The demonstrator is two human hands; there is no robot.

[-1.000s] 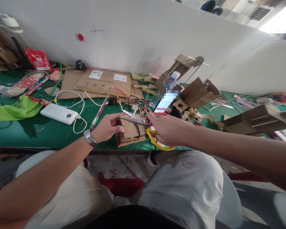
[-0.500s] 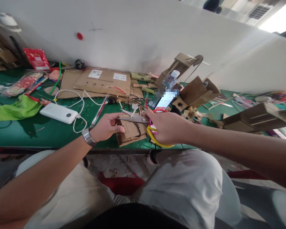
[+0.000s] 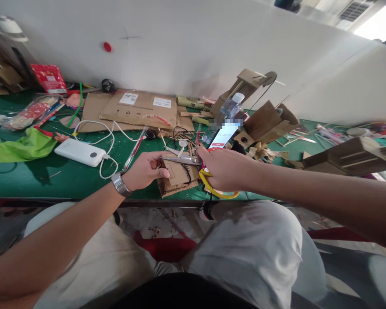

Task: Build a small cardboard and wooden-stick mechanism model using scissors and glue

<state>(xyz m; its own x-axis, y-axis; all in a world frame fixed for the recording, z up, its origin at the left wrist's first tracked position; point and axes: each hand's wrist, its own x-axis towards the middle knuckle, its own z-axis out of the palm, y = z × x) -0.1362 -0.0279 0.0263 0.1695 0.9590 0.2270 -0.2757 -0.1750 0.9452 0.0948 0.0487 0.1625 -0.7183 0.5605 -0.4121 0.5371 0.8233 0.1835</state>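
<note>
My right hand (image 3: 226, 168) is closed around the handles of a pair of scissors (image 3: 188, 160) with yellow and red loops. Their blades are spread and point left, lying over the far side of a small cardboard piece (image 3: 176, 174). That piece carries a drawn square outline and a dark wavy cord or edge at its right. My left hand (image 3: 147, 171), with a metal watch on the wrist, grips its left side, thumb on top and fingers partly hidden behind. Under it sits a cardboard box (image 3: 163, 189) near the table's front edge.
A white power bank (image 3: 80, 152) with a cable lies left on the green table (image 3: 34, 182). Behind stand a lit phone (image 3: 224, 135), a clear bottle (image 3: 232, 106) and a flat cardboard sheet (image 3: 141, 112). Cardboard constructions (image 3: 344, 156) and scraps spread to the right.
The scissors' handles have spread slightly, with the yellow loop swinging a little lower and right. My left hand and the cardboard have barely moved.
</note>
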